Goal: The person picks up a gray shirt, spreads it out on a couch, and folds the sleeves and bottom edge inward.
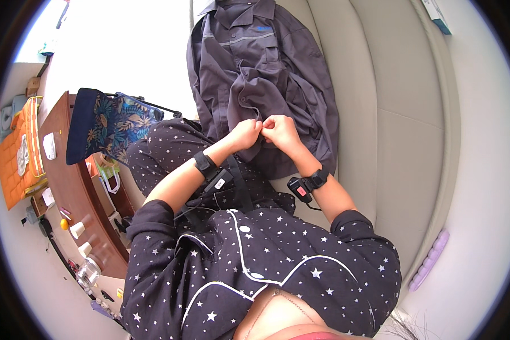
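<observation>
A dark grey work jacket [232,79] lies spread out in front of me, its collar at the far end and its lower front rumpled. My left hand [246,134] and my right hand [281,134] meet at the jacket's front edge, near the hem. Both are closed, with fingertips pinching the cloth edge between them. Whether a button is between the fingers is too small to tell. Farther up the front, a button [243,98] shows on the cloth. Each wrist wears a black strap with a small device.
The jacket lies on a beige padded sofa [402,130]. To the left are a folding chair with leaf-patterned cloth [127,122] and a brown wooden table [68,170] bearing white cups [77,229]. An orange cushion [20,164] lies beyond it. A purple ridged object [429,260] is at the right.
</observation>
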Tool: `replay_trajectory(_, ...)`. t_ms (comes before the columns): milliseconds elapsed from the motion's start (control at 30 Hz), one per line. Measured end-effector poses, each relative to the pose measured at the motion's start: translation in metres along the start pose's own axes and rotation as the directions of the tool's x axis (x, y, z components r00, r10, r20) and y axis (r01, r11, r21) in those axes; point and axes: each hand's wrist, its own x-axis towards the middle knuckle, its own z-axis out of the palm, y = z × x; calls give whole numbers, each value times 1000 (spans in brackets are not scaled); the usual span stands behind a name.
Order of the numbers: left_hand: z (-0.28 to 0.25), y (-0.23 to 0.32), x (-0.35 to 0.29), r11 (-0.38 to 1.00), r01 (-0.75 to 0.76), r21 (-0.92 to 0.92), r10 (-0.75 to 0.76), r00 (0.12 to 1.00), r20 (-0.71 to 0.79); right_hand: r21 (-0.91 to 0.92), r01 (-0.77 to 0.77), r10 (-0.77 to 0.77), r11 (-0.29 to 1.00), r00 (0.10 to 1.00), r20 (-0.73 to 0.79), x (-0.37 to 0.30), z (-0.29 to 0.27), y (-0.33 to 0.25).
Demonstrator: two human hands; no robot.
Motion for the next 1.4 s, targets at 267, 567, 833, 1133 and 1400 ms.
replay_trajectory(267,8,6,10,640,543,-544,-545,820,177,-327,139,-155,935,988,-21,6,4,11)
replay_trajectory(567,4,9,9,409,616,-674,-573,748,336,-352,144,-146,925,989,22,3,4,8)
replay_trajectory(833,20,0,5,439,467,-768,-528,825,201,-417,232,-227,879,972,63,3,4,6)
replay_trajectory(1133,15,-6,4,634,509,-583,-469,852,234,-575,412,-319,707,911,261,11,3,-1)
replay_trajectory(1400,-11,20,-5,909,246,-337,-260,965,1,261,-110,19,959,944,329,15,-28,7)
